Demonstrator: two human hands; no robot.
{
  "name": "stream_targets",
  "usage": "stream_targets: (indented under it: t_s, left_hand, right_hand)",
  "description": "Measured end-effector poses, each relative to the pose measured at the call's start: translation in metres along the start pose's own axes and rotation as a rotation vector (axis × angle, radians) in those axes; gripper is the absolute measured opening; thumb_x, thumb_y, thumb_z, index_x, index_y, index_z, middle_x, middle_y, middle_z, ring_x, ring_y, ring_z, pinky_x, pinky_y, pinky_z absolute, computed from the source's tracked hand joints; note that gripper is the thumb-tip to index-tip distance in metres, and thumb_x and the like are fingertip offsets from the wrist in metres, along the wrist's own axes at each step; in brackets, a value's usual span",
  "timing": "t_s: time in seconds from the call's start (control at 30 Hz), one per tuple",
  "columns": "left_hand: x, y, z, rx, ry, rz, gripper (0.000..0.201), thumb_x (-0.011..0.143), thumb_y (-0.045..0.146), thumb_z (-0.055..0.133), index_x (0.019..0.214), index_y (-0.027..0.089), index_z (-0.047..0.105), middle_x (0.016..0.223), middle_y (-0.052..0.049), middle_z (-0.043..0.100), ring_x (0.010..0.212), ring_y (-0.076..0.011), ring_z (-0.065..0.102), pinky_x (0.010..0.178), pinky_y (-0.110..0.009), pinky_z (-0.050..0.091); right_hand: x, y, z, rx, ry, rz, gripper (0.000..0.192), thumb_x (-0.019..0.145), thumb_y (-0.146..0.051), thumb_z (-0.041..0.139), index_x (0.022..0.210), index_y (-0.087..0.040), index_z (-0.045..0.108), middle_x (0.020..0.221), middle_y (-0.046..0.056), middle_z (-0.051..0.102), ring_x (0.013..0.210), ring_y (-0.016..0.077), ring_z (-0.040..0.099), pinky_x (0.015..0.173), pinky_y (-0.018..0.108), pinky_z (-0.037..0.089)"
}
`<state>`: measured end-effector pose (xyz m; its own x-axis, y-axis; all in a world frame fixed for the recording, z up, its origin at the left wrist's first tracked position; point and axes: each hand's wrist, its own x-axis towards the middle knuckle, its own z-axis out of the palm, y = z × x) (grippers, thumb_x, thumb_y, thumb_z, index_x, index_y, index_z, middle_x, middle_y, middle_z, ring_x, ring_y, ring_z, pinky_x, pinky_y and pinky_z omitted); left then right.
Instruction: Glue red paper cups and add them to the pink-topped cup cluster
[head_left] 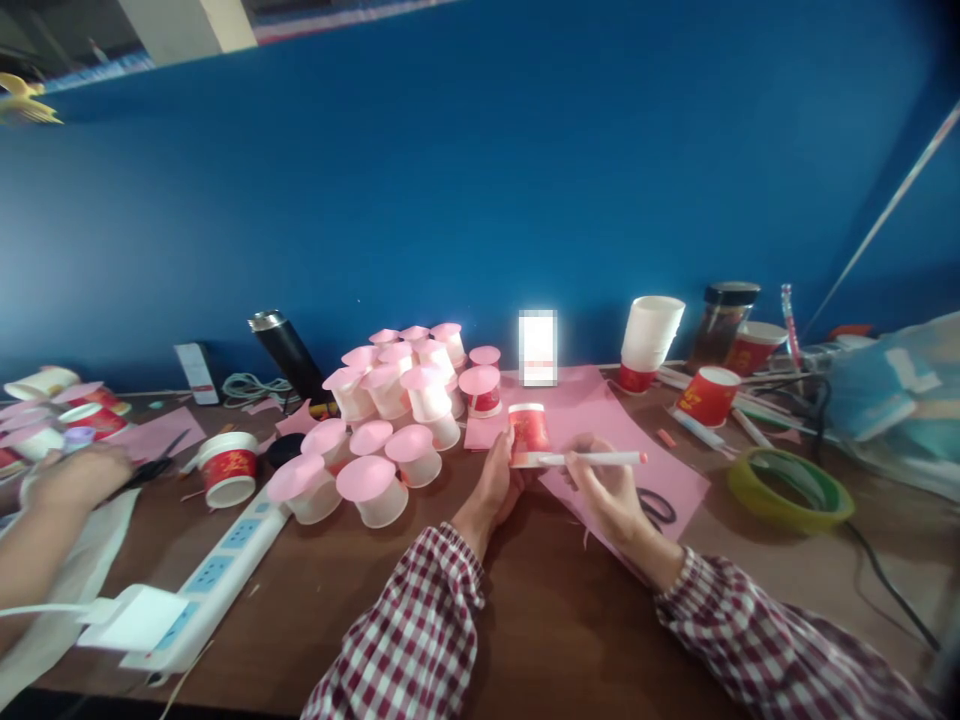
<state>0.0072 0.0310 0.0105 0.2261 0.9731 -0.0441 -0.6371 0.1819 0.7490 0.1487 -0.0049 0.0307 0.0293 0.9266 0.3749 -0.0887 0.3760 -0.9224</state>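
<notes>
where the red cup [529, 435] sits: in the left hand [495, 488], just left of the right hand [607, 488]
left grip: wrapped along the cup's side and under it
right grip: pinching a white pen [604, 459], one end at the cup's lower edge; whether they touch, i cannot tell
pink paper [581, 400]: behind the cup, reaching past the right hand

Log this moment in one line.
left hand: holds red cup; right hand: holds white pen near cup; pink paper: on table
</notes>
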Motion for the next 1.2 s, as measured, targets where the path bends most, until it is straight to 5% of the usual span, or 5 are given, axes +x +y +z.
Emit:
stream_targets:
  t_s: [0.3,0.67,1.2]
  left_hand:
    - [-0.0017,0.0012,0.0028,-0.01,-0.009,-0.018,0.059,0.087,0.067,0.05,0.105,0.012,0.065,0.094,-0.014,0.072,0.1,-0.0287,0.067,0.091,-0.041,0.05]
    - [-0.0023,0.0025,0.0053,-0.014,0.046,-0.021,0.054,0.086,0.065,0.053,0.095,0.014,0.066,0.081,-0.008,0.069,0.076,-0.0204,0.065,0.081,-0.036,0.05]
    - [-0.0023,0.0017,0.0047,-0.003,0.026,-0.027,0.053,0.09,0.062,0.049,0.099,0.013,0.065,0.088,-0.011,0.071,0.087,-0.0239,0.068,0.087,-0.039,0.052]
  right_hand:
    - [-0.0007,-0.0045,0.0013,-0.004,0.02,0.008,0.028,0.086,-0.047,0.065,0.078,-0.02,0.059,0.061,-0.002,0.053,0.055,0.0122,0.046,0.052,0.026,0.039]
    - [-0.0011,-0.0043,0.0018,0.009,0.005,-0.005,0.029,0.087,-0.046,0.064,0.076,-0.021,0.058,0.062,-0.002,0.051,0.056,0.0121,0.045,0.051,0.025,0.037]
    - [-0.0014,0.0013,-0.0001,0.016,-0.002,0.003,0.026,0.088,-0.043,0.064,0.077,-0.02,0.059,0.064,-0.002,0.052,0.058,0.0119,0.047,0.052,0.025,0.037]
